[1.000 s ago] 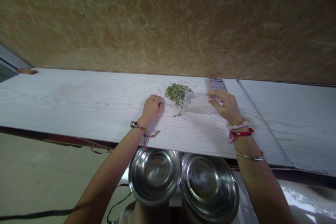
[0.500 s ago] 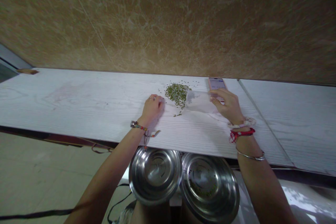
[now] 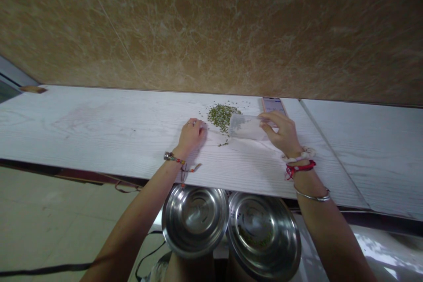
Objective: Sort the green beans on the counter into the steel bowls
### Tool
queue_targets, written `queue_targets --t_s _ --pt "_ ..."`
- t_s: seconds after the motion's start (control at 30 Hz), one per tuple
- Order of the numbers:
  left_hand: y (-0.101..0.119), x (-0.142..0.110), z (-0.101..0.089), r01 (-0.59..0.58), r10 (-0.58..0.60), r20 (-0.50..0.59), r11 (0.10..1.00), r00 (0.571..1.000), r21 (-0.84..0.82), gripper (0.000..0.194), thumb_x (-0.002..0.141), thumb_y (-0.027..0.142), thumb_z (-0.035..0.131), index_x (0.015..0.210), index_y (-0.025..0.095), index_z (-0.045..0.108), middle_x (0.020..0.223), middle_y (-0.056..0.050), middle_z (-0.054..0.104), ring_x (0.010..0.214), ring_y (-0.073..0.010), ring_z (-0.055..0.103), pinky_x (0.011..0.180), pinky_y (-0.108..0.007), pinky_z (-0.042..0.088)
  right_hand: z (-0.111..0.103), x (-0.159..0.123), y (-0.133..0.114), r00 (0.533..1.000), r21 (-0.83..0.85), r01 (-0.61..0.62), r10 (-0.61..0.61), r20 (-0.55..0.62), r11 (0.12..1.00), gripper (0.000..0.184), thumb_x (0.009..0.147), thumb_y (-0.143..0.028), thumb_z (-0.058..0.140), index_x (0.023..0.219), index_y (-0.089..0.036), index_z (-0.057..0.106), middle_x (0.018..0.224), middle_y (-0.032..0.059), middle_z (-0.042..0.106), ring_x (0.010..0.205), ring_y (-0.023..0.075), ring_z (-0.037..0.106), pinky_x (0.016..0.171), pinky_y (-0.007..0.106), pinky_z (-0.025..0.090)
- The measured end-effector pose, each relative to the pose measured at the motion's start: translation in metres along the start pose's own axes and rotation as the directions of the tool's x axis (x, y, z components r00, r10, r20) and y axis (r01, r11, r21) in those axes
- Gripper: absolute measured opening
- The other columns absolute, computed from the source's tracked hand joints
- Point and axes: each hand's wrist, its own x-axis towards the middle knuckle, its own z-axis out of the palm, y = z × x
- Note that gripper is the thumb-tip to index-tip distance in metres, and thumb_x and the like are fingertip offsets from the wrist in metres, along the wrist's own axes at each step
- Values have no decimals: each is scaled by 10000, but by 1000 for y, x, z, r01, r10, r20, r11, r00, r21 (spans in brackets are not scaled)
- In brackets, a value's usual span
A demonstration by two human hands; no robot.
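Grasps translucent plastic container [image 3: 247,127] with right fingers [image 3: 269,116], at 4 o'clock of green bean pile [image 3: 220,115] on table [image 3: 99,145]. Now holds it slightly nearer 9 o'clock, apparently covering more pile. Rests curled left fingers [image 3: 200,129] at 8 o'clock; cannot tell whether grasping.

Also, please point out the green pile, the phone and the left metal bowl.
Green pile [image 3: 220,116]: head view, on its dense middle.
Phone [image 3: 274,105]: head view, on its screen.
Left metal bowl [image 3: 195,216]: head view, on its inner bottom.
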Motion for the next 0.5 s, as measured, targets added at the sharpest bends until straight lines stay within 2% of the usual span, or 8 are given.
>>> queue_targets --t_s 0.13,0.33,0.5 --pt "1 0 -2 11 -11 14 1000 1000 -27 278 830 159 442 1063 116 586 1118 -162 564 999 -237 560 917 -394 454 2 -1 -1 999 15 12 -13 29 1000 147 817 -240 520 883 -212 649 789 36 672 732 179 631 680 331 508" --pt "1 1 -2 4 -4 27 1000 1000 -1 290 830 143 432 1072 100 587 1117 -169 569 1042 -255 547 937 -414 451 3 -1 0 1000 26 20 -20 6 999 148 816 -241 518 879 -206 647 778 31 665 722 174 625 672 328 501" --pt "2 1 -3 14 -14 44 1000 999 10 295 838 144 433 1088 91 581 1124 -173 564 1027 -249 556 929 -406 457 3 -1 -1 998 44 18 -20 52 999 144 814 -236 525 881 -205 648 792 36 670 735 177 627 686 330 499"
